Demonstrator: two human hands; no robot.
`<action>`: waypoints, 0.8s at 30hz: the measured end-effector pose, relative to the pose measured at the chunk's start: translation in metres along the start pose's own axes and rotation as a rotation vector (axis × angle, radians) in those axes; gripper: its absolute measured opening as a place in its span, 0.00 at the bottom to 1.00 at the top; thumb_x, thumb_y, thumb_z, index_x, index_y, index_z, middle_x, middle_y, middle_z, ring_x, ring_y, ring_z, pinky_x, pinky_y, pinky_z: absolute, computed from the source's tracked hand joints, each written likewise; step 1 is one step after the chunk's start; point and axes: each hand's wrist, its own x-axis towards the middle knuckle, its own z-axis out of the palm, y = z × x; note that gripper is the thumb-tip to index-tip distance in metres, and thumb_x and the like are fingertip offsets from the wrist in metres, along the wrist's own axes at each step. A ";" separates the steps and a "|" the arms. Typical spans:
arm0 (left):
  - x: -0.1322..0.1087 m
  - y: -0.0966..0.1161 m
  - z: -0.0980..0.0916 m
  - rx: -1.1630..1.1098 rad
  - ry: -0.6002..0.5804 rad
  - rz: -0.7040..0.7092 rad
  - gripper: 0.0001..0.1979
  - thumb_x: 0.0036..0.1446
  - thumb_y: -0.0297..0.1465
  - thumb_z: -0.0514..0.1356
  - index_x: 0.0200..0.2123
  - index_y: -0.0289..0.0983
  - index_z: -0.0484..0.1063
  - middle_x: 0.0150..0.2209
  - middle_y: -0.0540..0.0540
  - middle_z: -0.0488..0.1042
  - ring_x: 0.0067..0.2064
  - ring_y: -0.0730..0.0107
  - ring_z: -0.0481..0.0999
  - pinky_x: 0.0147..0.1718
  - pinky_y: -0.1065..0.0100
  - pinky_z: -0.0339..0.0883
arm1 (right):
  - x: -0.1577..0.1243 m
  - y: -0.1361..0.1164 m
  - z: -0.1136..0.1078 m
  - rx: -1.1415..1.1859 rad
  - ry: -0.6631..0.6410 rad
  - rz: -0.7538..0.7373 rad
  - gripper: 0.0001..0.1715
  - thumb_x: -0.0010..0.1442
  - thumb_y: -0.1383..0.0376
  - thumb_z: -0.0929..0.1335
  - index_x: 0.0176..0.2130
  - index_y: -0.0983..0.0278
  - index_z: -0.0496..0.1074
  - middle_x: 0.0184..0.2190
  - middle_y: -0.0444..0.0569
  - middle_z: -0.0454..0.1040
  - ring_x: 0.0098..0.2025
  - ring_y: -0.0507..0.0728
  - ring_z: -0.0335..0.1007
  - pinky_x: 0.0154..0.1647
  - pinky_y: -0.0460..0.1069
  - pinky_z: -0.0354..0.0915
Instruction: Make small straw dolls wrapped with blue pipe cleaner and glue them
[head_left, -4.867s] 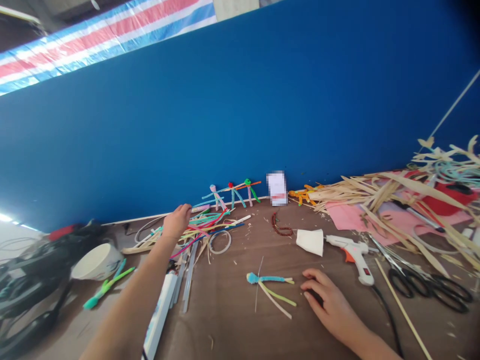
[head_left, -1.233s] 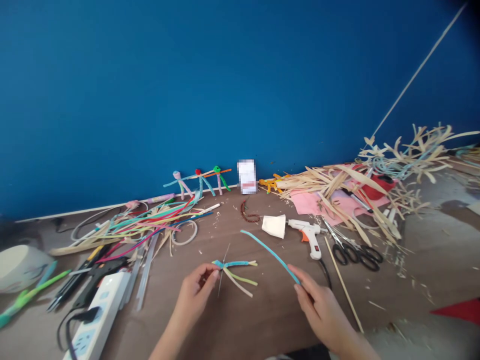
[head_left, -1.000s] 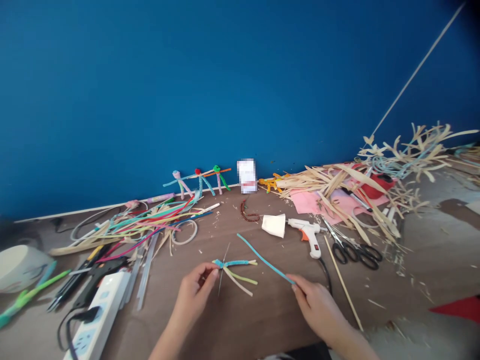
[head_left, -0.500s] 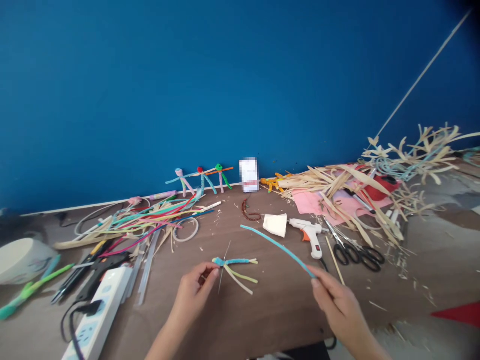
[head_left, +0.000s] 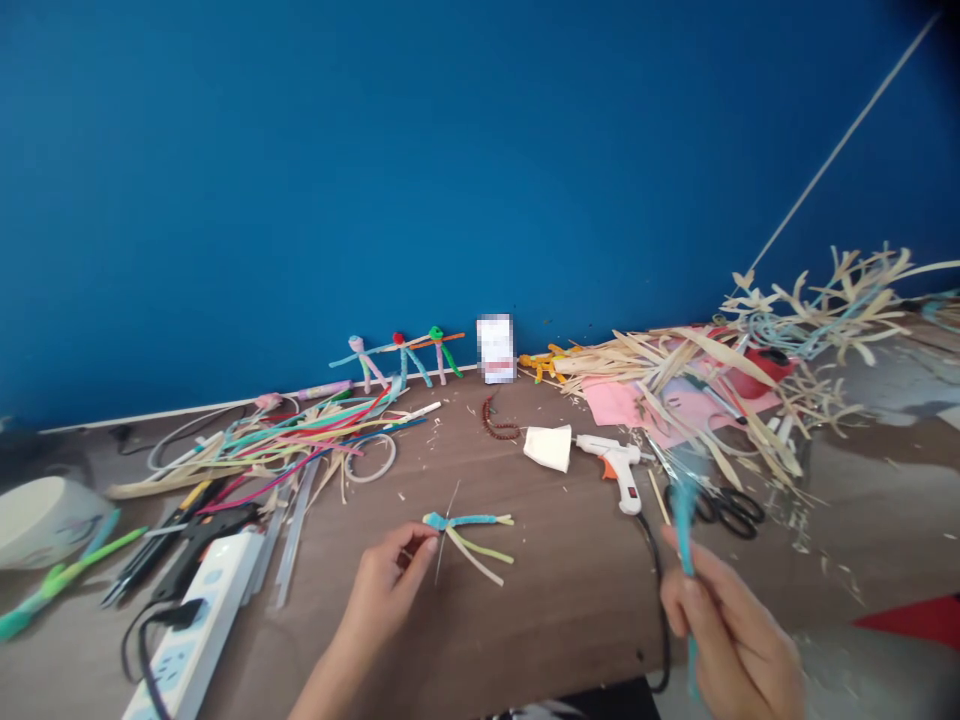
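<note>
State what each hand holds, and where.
Left hand pinches the pipe-cleaner figure near its left end; right hand grips a blue pipe cleaner along its middle.

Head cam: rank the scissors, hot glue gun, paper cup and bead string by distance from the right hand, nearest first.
From the right hand:
1. Black-handled scissors: just above the hand, right side of the table.
2. Hot glue gun: up and to the left.
3. White paper cup: left of the gun.
4. Brown bead string: farthest, near the wall.

I confirm the wooden tabletop [head_left: 570, 620] carries: one pipe-cleaner figure [head_left: 469, 520], one hot glue gun [head_left: 613, 468], one power strip [head_left: 196, 620], one pair of scissors [head_left: 739, 512].
</note>
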 end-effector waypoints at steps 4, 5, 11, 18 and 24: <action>0.002 0.000 0.003 -0.001 -0.017 0.031 0.11 0.53 0.36 0.51 0.32 0.36 0.69 0.26 0.49 0.72 0.25 0.72 0.70 0.24 0.74 0.62 | 0.006 0.021 0.016 -0.286 -0.386 0.010 0.20 0.58 0.64 0.56 0.48 0.65 0.64 0.18 0.46 0.69 0.20 0.54 0.66 0.23 0.46 0.60; 0.002 0.000 0.004 0.006 -0.023 0.038 0.11 0.53 0.36 0.51 0.32 0.36 0.69 0.26 0.49 0.72 0.24 0.73 0.70 0.24 0.73 0.62 | 0.008 0.027 0.021 -0.386 -0.488 0.037 0.20 0.57 0.65 0.55 0.47 0.64 0.65 0.19 0.48 0.71 0.22 0.56 0.68 0.24 0.47 0.60; 0.010 -0.002 0.010 0.152 0.001 0.204 0.10 0.52 0.33 0.52 0.33 0.37 0.70 0.31 0.45 0.71 0.32 0.68 0.70 0.31 0.68 0.65 | 0.018 0.028 0.033 -0.608 -0.630 0.079 0.22 0.59 0.66 0.53 0.52 0.63 0.59 0.27 0.50 0.74 0.29 0.58 0.71 0.27 0.49 0.61; 0.035 0.011 0.029 0.408 -0.085 0.487 0.11 0.50 0.27 0.54 0.38 0.37 0.71 0.34 0.43 0.71 0.38 0.64 0.66 0.38 0.62 0.61 | 0.049 0.006 0.038 -0.727 -0.603 -0.019 0.17 0.55 0.60 0.61 0.43 0.63 0.67 0.35 0.53 0.72 0.32 0.58 0.70 0.30 0.49 0.60; 0.046 0.021 0.042 0.646 -0.199 0.447 0.08 0.50 0.28 0.55 0.33 0.37 0.72 0.31 0.42 0.71 0.38 0.60 0.65 0.34 0.63 0.58 | 0.085 -0.018 0.088 -0.637 -0.666 -0.153 0.14 0.57 0.64 0.58 0.42 0.63 0.66 0.35 0.51 0.72 0.37 0.57 0.68 0.36 0.48 0.59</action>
